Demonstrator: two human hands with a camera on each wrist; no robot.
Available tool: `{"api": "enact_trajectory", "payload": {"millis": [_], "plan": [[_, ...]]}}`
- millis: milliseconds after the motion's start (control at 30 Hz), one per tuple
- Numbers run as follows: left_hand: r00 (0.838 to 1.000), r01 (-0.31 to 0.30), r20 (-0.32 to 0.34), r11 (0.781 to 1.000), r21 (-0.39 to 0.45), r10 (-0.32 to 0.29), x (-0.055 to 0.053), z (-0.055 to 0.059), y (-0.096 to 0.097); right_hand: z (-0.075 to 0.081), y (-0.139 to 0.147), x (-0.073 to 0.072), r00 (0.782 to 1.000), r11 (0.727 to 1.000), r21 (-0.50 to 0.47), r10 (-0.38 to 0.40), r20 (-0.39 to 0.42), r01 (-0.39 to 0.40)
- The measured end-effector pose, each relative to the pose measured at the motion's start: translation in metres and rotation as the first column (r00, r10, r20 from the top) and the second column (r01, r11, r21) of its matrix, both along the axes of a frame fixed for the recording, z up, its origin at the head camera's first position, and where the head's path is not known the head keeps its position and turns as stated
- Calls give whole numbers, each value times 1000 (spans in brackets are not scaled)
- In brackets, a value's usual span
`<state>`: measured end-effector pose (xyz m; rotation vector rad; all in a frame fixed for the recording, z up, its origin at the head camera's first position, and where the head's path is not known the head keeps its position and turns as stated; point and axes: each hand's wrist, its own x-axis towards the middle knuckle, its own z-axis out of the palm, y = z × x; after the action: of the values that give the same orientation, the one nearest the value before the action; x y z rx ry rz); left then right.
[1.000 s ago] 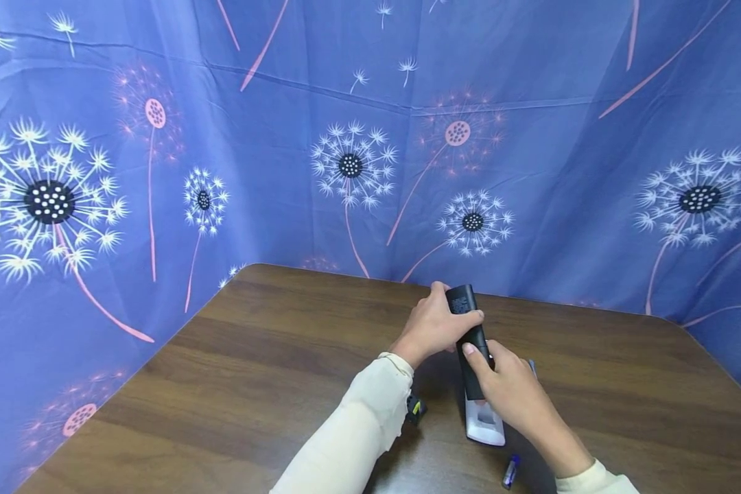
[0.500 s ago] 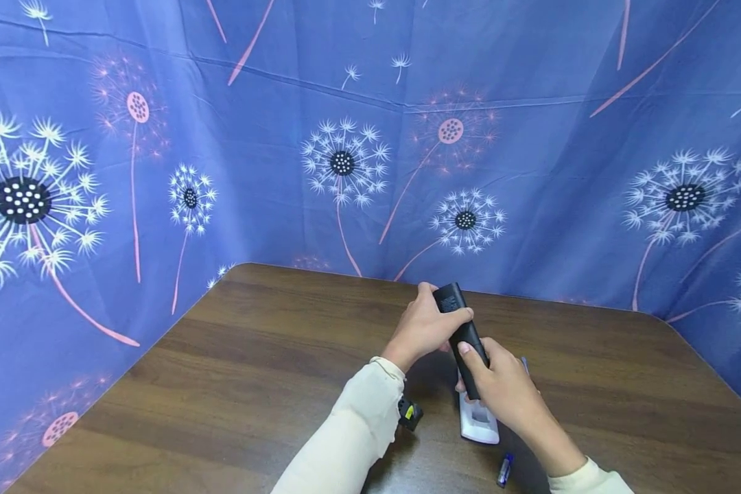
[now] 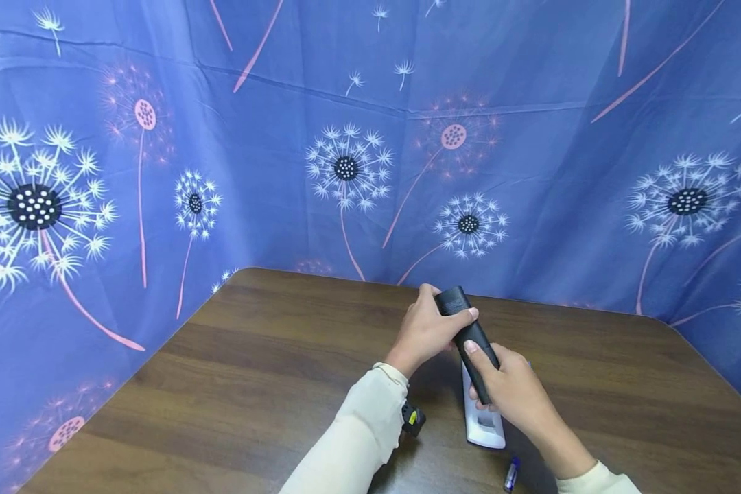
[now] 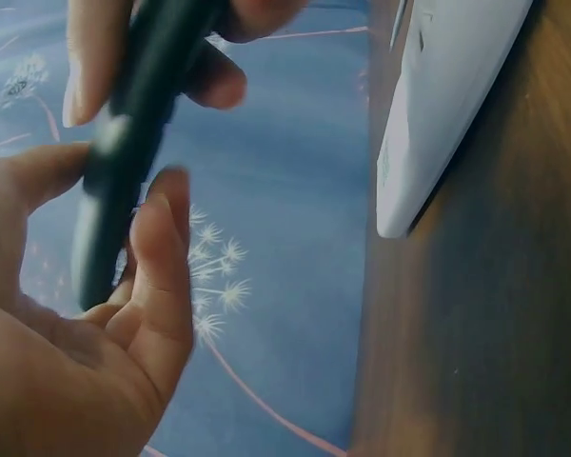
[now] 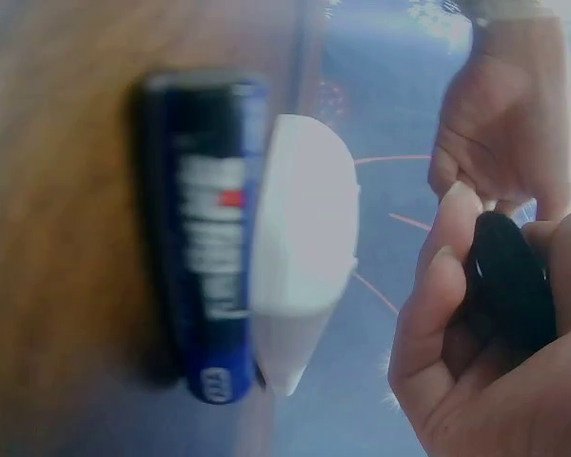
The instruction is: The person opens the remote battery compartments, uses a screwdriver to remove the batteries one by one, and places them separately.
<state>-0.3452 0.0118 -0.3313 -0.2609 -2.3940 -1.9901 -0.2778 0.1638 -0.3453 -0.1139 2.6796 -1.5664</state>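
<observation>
The left hand and right hand both grip the remote, up above the table between its side edges; a white device and battery lie well in from the far edge.

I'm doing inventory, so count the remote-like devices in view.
2: a slim black remote-like device, gripped by the left hand and right hand, and a long white device lying on the brown wooden table. Hands may hide others.

The bare left hand, fingers curled and thumb extended rightward, lies beyond the bare right hand, likewise curled, its thumb pointing forward-left; cream fabric sleeves clothe both converging arms.
</observation>
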Motion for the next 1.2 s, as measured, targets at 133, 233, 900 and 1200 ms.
{"api": "enact_trajectory", "payload": {"millis": [133, 233, 900, 1200], "plan": [[997, -31, -66, 999, 41, 33, -3, -6, 4, 2, 3, -1, 999, 999, -33, -24, 30, 25], [996, -36, -73, 992, 124, 45, -4, -9, 8, 4, 6, 0, 998, 998, -54, -25, 50, 28], [997, 34, 34, 771, 636, -72, -13, -12, -4, 30, -34, -25, 984, 970, -197, 158, 76, -141], [999, 20, -2, 582, 813, -32, -16, -7, -4, 26, -54, -21, 975, 928, -330, 209, 73, -174]]}}
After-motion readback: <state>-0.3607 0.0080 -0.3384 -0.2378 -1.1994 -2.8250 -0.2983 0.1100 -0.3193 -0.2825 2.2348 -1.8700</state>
